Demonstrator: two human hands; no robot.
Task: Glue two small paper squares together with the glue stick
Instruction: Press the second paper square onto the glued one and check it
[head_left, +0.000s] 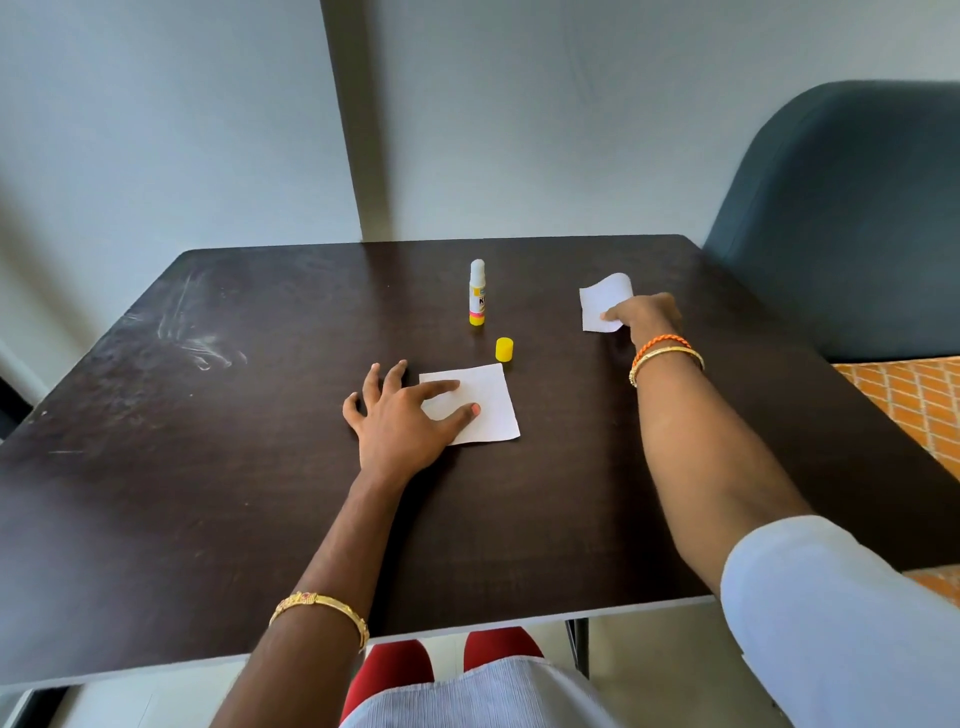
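One white paper square (491, 400) lies flat near the middle of the dark table (234, 467). My left hand (400, 415) rests spread on it, thumb and forefinger pressing its left part. A second white paper square (602, 299) is at the back right, its far edge curling up; my right hand (647, 314) pinches its near right corner. The glue stick (477, 293) stands upright and uncapped behind the first square. Its yellow cap (504, 349) stands on the table between the stick and that square.
A dark blue chair back (852, 223) stands at the table's right rear corner. Grey walls close off the back. An orange patterned surface (914, 405) shows past the right edge. The table's left half holds only scuff marks.
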